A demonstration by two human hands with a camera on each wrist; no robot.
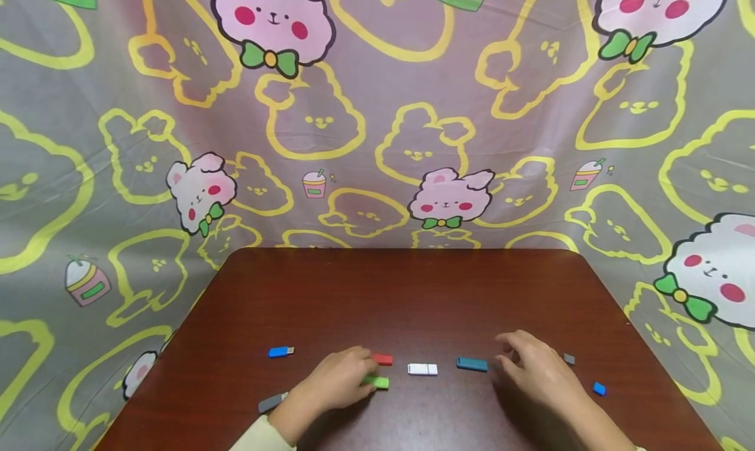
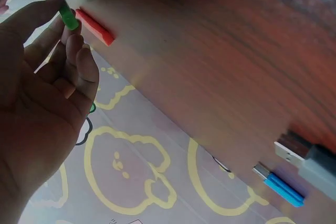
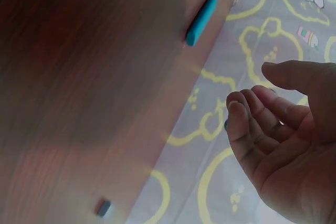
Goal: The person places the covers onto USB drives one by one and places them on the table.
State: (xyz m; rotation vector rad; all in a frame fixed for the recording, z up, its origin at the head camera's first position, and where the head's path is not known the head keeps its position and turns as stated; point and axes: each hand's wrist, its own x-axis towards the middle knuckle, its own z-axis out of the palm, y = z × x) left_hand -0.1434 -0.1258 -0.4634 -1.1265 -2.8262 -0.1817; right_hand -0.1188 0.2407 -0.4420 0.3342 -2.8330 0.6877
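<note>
My left hand pinches a green USB stick between thumb and fingertips; the left wrist view shows the green stick in that grip. Just beyond those fingers lies a red USB stick. A white USB stick and a teal USB stick follow to the right. Over the table right of the teal stick, my right hand has loosely bent fingers, the thumb apart from them and nothing held. In the right wrist view, the teal stick is apart from the right hand.
Far left lies a blue USB stick with its metal plug bare. A dark grey USB stick, plug also bare, sits by my left wrist. On the right are a small grey cap and a blue cap. Patterned cloth surrounds the brown table.
</note>
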